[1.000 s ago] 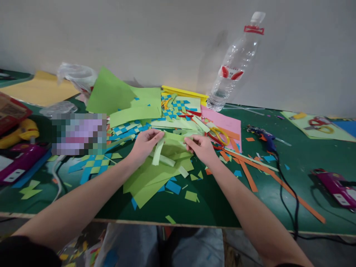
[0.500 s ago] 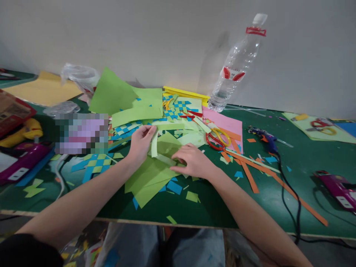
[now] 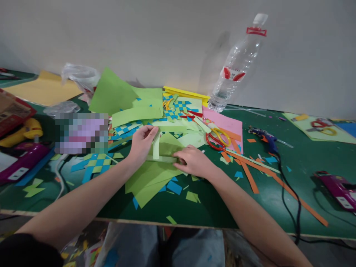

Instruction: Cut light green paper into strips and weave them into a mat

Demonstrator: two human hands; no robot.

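the hanging strip [image 3: 156,148] and the crosswise strip [image 3: 163,159] look like thin paper: almost weightless, bendy, quick to crease or tear, a little apt to slide on other paper. they are probably best taken by an end, in a light pinch of thumb and forefinger, so that the flat middle keeps its shape. both are near the middle of the worktop [image 3: 211,207], over the green sheets [image 3: 151,181]; whether they are joined where they meet, i cannot tell.

the left hand [image 3: 142,144] has thumb and forefinger closed on the far end of the hanging strip. a third strip [image 3: 174,128] runs right from those fingertips, perhaps pinched too. the right hand [image 3: 194,161] is half curled, its fingers at the right end of the crosswise strip; whether they grip it or only touch is unclear.
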